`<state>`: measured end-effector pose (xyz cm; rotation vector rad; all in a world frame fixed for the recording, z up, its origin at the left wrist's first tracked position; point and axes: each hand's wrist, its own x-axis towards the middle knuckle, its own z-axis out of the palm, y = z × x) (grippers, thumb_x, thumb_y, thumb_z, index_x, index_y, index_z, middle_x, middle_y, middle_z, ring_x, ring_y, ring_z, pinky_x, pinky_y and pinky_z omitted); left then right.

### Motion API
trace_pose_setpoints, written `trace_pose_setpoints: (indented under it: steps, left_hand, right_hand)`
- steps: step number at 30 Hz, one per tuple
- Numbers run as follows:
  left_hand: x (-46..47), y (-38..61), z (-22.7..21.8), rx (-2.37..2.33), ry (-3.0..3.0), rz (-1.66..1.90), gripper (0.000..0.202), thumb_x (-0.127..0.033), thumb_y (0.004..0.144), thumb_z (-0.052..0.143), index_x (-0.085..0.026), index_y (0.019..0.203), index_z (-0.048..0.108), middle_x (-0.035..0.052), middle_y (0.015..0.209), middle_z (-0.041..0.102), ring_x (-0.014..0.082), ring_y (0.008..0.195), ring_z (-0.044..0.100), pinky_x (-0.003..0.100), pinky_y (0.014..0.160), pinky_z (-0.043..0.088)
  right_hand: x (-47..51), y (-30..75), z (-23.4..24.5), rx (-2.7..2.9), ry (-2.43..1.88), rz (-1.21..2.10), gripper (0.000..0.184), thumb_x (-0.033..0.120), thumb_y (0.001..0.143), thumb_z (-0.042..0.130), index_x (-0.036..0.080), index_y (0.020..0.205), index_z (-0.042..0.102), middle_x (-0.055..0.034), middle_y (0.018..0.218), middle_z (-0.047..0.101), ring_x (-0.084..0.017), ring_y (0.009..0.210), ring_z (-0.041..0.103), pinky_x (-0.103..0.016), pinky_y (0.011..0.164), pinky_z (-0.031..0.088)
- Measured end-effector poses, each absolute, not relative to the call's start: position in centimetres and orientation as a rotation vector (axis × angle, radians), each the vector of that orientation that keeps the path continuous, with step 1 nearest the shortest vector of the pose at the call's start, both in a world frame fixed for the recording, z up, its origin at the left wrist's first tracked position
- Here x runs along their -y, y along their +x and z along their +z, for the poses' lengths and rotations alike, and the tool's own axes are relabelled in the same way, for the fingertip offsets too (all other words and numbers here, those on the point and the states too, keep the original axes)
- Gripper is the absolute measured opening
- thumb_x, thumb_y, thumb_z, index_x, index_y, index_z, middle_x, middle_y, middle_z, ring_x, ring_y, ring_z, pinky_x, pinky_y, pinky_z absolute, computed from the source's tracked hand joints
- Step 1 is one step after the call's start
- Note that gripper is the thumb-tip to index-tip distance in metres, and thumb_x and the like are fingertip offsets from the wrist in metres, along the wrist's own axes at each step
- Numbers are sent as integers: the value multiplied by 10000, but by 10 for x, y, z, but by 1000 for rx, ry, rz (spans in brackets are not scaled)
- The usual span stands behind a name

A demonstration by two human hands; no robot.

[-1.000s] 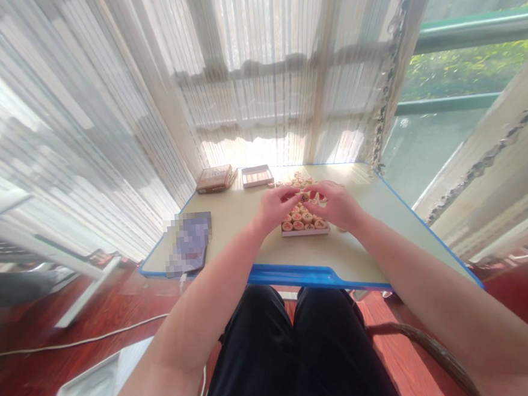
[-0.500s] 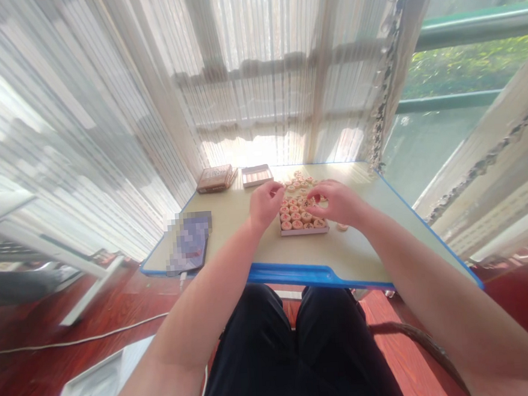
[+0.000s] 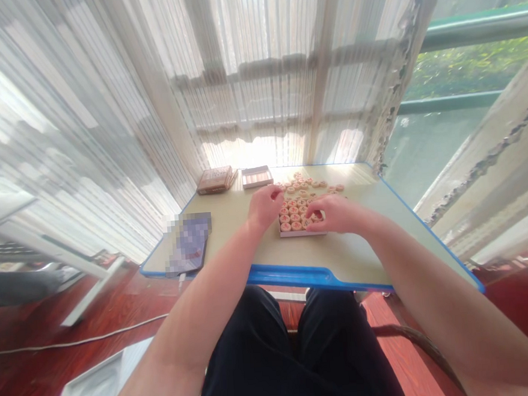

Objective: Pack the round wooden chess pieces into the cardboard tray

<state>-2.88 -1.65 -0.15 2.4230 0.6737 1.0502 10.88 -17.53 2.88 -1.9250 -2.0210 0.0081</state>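
A shallow box (image 3: pixel 296 234) holds rows of round wooden Chinese chess pieces (image 3: pixel 295 218) with red and dark characters, lying face up. My left hand (image 3: pixel 264 206) is at the box's far left corner, its fingers curled together; whether a piece is between them is hidden. Over the right side of the box, my right hand (image 3: pixel 335 213) reaches in with thumb and forefinger apart, the fingertips close to the pieces near the front right corner. Those pieces are partly covered by it. Loose chess pieces (image 3: pixel 303 183) lie scattered behind the box.
On the blue-edged table (image 3: pixel 230 236), a phone (image 3: pixel 190 242) with a cable lies at the left. A brown box (image 3: pixel 215 180) and an open white-rimmed tray (image 3: pixel 257 177) sit at the back left. Sheer curtains (image 3: pixel 257 102) hang behind the table.
My right hand has moved toward me and slightly right, down to the box's front right corner. It now covers the loose piece seen beside the box. My left hand has barely shifted.
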Motion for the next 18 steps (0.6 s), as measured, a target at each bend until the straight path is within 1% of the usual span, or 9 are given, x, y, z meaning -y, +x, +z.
trace_pose_setpoints:
  steps: [5, 12, 18]
  left_hand:
    - [16, -29, -2, -667, 2444, 1045, 177, -220, 793, 497, -178, 802, 668, 22, 781, 681, 150, 725, 593, 260, 704, 457]
    - [17, -28, 0, -634, 2417, 1116, 159, -200, 778, 501, -174, 771, 658, 19, 758, 673, 143, 711, 588, 257, 711, 460]
    - [17, -29, 1, -625, 2402, 1119, 156, -199, 775, 504, -171, 768, 657, 18, 756, 675, 139, 702, 586, 255, 705, 462]
  right_hand:
    - [175, 109, 31, 2035, -1947, 27, 197, 383, 696, 649, 211, 782, 692, -6, 679, 625, -149, 639, 542, -263, 592, 383]
    - [177, 110, 34, 2037, -2005, 81, 272, 412, 705, 640, 202, 868, 699, -11, 707, 641, -163, 682, 573, -263, 620, 398]
    - [177, 111, 35, 2022, -1993, 172, 218, 380, 728, 613, 232, 853, 711, -1, 719, 648, -146, 665, 579, -255, 625, 412]
